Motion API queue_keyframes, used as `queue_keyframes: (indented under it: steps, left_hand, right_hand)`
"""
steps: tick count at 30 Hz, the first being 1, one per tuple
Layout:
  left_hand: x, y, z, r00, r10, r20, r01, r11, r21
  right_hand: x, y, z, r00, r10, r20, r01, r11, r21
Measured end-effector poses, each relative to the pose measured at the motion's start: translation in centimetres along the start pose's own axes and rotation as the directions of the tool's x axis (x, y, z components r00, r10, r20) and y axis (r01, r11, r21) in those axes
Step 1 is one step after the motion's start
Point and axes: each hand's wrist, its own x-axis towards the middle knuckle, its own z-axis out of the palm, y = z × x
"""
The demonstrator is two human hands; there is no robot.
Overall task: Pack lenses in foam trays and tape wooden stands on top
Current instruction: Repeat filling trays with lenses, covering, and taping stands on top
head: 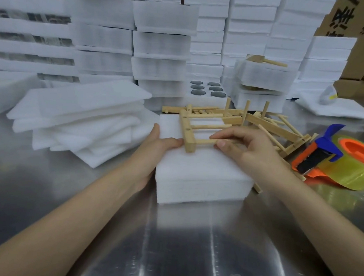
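Where the steel table [170, 243] meets the middle of the view, a closed foam tray [196, 173] lies flat, with a wooden stand [199, 126] resting on its top. The left hand [159, 145] grasps the tray's 9 o'clock side, thumb over the top edge; its other fingers are mostly hidden behind the foam. The right hand [246, 148] pinches the stand's nearest rod between thumb and fingertips, and covers the stand's right end. Whatever the closed tray holds cannot be seen.

At 2 o'clock from the tray lies a tangle of spare stands [279, 131], hard to tell apart from one another. At 3 o'clock sits a tape dispenser [335, 160], its roll cut off by the frame edge. At 12 o'clock an open tray [206, 101] shows dark round lenses [197, 93] in its wells, the front row partly hidden. Loose foam sheets [78, 118] pile up at 9 o'clock. Stacked foam boxes [161, 40] wall the back.
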Motion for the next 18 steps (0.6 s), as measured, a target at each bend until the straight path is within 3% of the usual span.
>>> queue_keyframes:
  steps: [7,10,12,15,16,18]
  left_hand:
    - [0.1,-0.2,0.4,0.999,0.035,-0.013,-0.033,0.997,0.075]
    - [0.1,-0.1,0.3,0.998,0.047,-0.037,-0.042,0.993,0.108]
    - [0.0,-0.1,0.4,0.997,0.055,-0.049,-0.049,0.992,0.119]
    - [0.1,-0.2,0.3,0.998,0.035,-0.055,-0.029,0.993,0.111]
    - [0.0,-0.1,0.2,0.998,0.029,-0.054,-0.023,0.994,0.105]
    - [0.1,-0.1,0.1,0.998,0.029,-0.048,-0.023,0.993,0.117]
  right_hand:
    - [-0.1,0.0,-0.1,0.997,-0.024,0.075,0.019,0.997,0.069]
    - [0.0,0.2,0.1,0.991,0.009,-0.13,0.002,0.997,0.084]
    - [0.2,0.5,-0.2,0.959,0.159,-0.233,-0.142,0.986,0.089]
    - [0.3,0.8,-0.4,0.893,0.45,-0.021,-0.408,0.827,0.386]
    - [0.3,0.8,-0.2,0.873,0.486,0.045,-0.456,0.78,0.429]
    - [0.4,1.2,0.1,0.868,0.487,0.095,-0.483,0.785,0.387]
